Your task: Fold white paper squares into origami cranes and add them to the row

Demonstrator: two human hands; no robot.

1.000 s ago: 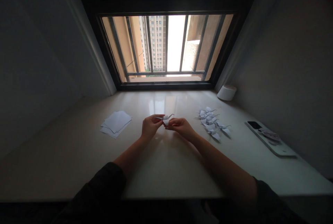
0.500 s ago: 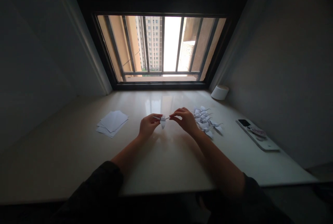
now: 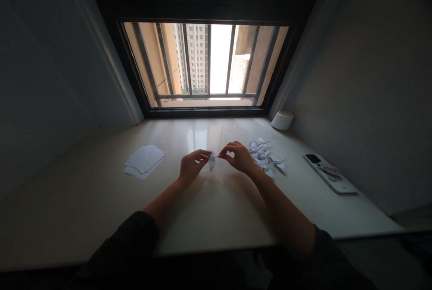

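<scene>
A small white folded paper crane (image 3: 212, 162) is held above the sill between my two hands. My left hand (image 3: 193, 165) pinches its left side between thumb and fingers. On the other side, my right hand (image 3: 237, 157) grips a thin pointed end of the crane with thumb and forefinger. One wing hangs down between the hands. Just right of my right hand lies a pile of folded paper cranes (image 3: 266, 157), partly hidden behind that hand and wrist. To the left, a stack of white paper sheets (image 3: 144, 160) rests flat.
The pale glossy sill (image 3: 84, 209) runs up to a dark-framed window (image 3: 205, 112) with bars outside. A white cup-like object (image 3: 282, 120) stands in the back right corner. Near the right wall lies a white phone-like slab (image 3: 340, 186) with a round item on it.
The view has shifted slightly. Both hands keep their pinch on the paper crane, and its hanging wing has turned a little. The pile and the sheets lie as before.
</scene>
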